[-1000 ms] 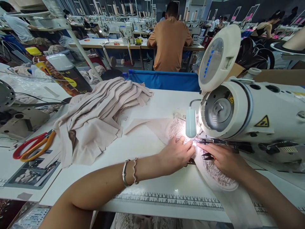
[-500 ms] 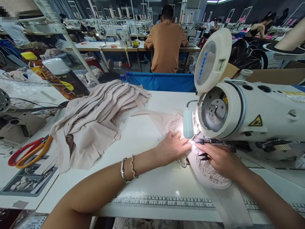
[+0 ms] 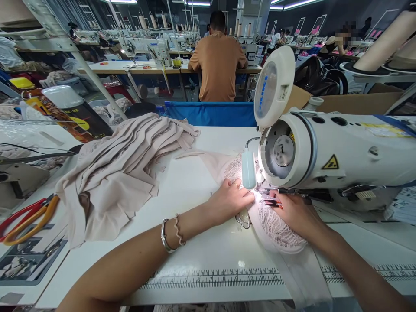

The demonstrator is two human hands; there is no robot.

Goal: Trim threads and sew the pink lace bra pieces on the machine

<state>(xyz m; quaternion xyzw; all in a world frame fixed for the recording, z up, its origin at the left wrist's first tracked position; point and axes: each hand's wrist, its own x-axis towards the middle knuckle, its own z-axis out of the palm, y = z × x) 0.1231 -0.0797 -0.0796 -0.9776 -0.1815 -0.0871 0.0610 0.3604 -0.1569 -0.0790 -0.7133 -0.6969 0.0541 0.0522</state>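
Note:
A pale pink lace piece (image 3: 279, 227) lies under the needle area of a white sewing machine (image 3: 331, 151). My left hand (image 3: 229, 200) rests flat on the fabric just left of the needle, fingers pressing it down. My right hand (image 3: 294, 212) lies on the lace to the right of the needle, with small black thread snips (image 3: 271, 200) tucked under its fingers. A small lamp (image 3: 248, 173) on the machine lights the spot between both hands. The needle itself is hidden by glare.
A heap of beige fabric pieces (image 3: 120, 169) covers the table's left middle. Red and orange scissors (image 3: 22, 219) lie at the far left. A printed ruler (image 3: 214, 277) runs along the front edge. A person in an orange shirt (image 3: 217, 60) sits at another table beyond a blue bin (image 3: 211, 113).
The view has shifted right, so everything sits further left in the frame. Both hands stay at the needle; the right hand has crept slightly closer to the presser foot.

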